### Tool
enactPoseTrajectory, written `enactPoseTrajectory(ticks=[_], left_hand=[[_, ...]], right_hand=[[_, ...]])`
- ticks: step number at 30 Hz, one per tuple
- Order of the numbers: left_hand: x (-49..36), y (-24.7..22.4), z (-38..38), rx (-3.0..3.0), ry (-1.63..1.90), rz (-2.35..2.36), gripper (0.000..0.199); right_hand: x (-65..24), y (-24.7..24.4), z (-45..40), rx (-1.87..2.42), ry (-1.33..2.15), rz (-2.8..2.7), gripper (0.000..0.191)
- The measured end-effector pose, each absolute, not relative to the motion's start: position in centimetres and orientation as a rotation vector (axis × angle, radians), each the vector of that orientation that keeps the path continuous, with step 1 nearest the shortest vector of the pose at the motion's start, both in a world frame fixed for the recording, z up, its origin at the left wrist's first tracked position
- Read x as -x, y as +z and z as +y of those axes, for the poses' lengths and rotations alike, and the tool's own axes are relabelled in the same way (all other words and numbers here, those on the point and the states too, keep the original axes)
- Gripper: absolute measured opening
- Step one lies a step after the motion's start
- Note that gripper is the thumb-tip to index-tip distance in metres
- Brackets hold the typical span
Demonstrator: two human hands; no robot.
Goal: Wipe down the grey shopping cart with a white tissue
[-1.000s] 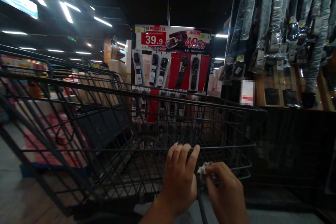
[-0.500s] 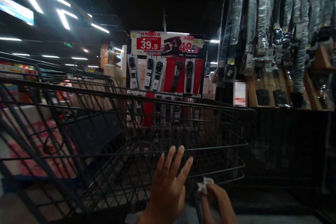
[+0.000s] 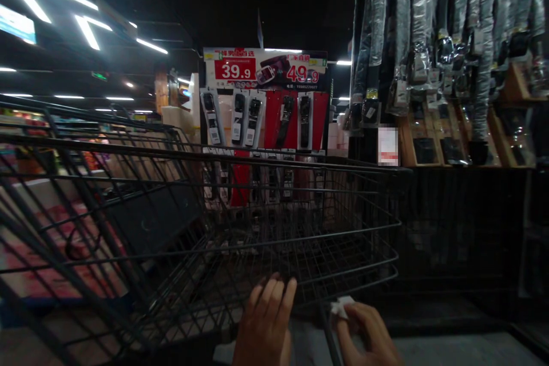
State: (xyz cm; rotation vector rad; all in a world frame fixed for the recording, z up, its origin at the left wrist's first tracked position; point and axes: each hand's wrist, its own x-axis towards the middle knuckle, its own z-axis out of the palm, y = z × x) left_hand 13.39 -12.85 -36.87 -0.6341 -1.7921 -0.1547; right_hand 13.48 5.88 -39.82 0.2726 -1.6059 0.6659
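In front of me stands a dark wire shopping cart (image 3: 240, 247), seen from its side. My left hand (image 3: 266, 323) is by the lower edge of its basket, back of the hand up, fingers stretched out and nearly side by side. It holds nothing visible; whether the fingertips touch the wires I cannot tell. To its right, my right hand (image 3: 366, 334) pinches a crumpled white tissue (image 3: 342, 306) between thumb and fingers. The tissue is at the upper end of a dark slanted cart bar (image 3: 328, 329), close to or against it.
Behind the cart, a display board (image 3: 266, 68) carries price signs and packaged belts. Wrapped belts (image 3: 418, 28) hang at the upper right, over wooden boxes (image 3: 414, 140) with dark goods. A dark panel (image 3: 156, 217) sits inside the cart. Pink-and-white packages (image 3: 64, 246) are beyond it at left.
My left hand has moved down, and its spread fingers have come closer together. The right hand has shifted slightly right and down, still pinching the tissue. The view has turned a little.
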Motion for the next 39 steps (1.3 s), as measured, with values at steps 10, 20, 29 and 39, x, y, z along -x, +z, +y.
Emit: enactPoseTrajectory(ticks=[10,20,29,39], left_hand=[[-10.4,-39.4,-12.0,0.514,-0.151,-1.616,0.055],[-11.5,-39.1,-12.2,0.497,-0.222,-1.678,0.058],[-12.6,-38.6,-12.2,0.521,-0.195,-1.823,0.058],[-13.3,-37.4,-11.0,0.471,-0.172,-1.791,0.055]], right_hand=[[-14.2,-21.8,-0.1,-0.27,0.924,-1.582,0.013],[-14.3,-28.9,-0.4,-0.38,0.878,-1.601,0.021],[-13.3,-36.5,1.9,-0.392,0.767,-1.676,0.019],[-13.7,-36.2,3.2,-0.285,0.712,-1.799,0.019]])
